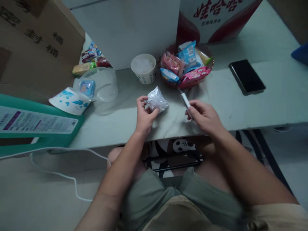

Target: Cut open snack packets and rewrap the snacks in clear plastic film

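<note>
My left hand pinches the left edge of a small, shiny clear plastic packet, with whitish contents I cannot make out. The packet is tilted just above or on the table; which one, I cannot tell. To its right, my right hand grips a slim white utility knife, its thin tip pointing up and left toward the snack bowl. The blade is slightly blurred. Behind the packet stands a white paper cup with a pale, translucent mass inside. A reddish glass bowl holds several wrapped snacks.
A black phone lies at the right of the table. On the left are a clear plastic tub, a tipped paper cup, a green jug and a cardboard box. White and red boxes line the back.
</note>
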The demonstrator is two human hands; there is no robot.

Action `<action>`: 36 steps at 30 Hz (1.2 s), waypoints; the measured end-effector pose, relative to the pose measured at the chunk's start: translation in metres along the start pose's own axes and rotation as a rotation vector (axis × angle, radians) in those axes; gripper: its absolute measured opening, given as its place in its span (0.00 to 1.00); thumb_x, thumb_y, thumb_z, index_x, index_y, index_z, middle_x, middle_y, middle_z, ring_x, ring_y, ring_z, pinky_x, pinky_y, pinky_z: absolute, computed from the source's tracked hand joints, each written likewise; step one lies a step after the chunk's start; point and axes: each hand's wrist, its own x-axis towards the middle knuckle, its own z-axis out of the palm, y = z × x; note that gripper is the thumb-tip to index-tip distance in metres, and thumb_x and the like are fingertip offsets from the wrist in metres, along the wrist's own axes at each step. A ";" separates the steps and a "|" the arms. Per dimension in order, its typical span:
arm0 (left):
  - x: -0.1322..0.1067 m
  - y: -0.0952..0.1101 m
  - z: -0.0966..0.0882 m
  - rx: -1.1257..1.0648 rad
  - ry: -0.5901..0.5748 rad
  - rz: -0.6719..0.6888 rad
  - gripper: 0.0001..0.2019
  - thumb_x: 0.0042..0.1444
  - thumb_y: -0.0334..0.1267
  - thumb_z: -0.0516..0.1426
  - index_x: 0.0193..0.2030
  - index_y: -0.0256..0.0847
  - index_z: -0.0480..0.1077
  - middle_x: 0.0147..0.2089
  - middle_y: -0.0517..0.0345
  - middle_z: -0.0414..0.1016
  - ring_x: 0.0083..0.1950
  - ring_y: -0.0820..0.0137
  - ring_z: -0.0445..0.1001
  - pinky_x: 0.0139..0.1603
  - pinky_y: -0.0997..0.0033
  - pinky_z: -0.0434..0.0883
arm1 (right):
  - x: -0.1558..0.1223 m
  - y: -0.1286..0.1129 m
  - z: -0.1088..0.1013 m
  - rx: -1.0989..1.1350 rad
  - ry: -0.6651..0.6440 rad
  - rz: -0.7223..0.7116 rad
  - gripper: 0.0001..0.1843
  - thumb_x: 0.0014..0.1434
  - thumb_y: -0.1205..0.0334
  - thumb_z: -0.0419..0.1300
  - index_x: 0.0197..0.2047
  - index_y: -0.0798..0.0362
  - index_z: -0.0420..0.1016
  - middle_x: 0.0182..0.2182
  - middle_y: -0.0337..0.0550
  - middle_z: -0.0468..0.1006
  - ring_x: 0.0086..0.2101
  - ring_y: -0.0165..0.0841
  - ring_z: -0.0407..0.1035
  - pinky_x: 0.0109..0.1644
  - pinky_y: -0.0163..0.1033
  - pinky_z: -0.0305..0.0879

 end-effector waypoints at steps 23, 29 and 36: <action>-0.002 0.018 -0.014 0.459 -0.072 -0.017 0.19 0.57 0.55 0.64 0.42 0.46 0.64 0.30 0.65 0.67 0.29 0.74 0.67 0.33 0.73 0.67 | 0.019 0.039 -0.021 -0.697 0.189 -0.001 0.12 0.60 0.56 0.59 0.40 0.49 0.83 0.37 0.52 0.79 0.36 0.44 0.70 0.40 0.48 0.63; 0.003 0.021 -0.030 0.563 -0.157 0.228 0.23 0.59 0.62 0.57 0.47 0.45 0.72 0.52 0.49 0.74 0.55 0.60 0.74 0.49 0.63 0.74 | 0.016 0.028 -0.019 -0.666 0.326 -0.059 0.17 0.59 0.63 0.56 0.49 0.51 0.79 0.47 0.58 0.78 0.51 0.53 0.69 0.56 0.60 0.61; 0.001 0.032 -0.032 0.637 -0.430 0.208 0.24 0.53 0.49 0.66 0.55 0.45 0.71 0.56 0.49 0.75 0.57 0.59 0.74 0.54 0.61 0.74 | 0.001 0.002 0.028 -0.363 -0.097 -0.485 0.27 0.59 0.60 0.58 0.62 0.49 0.71 0.58 0.52 0.77 0.57 0.47 0.70 0.61 0.53 0.63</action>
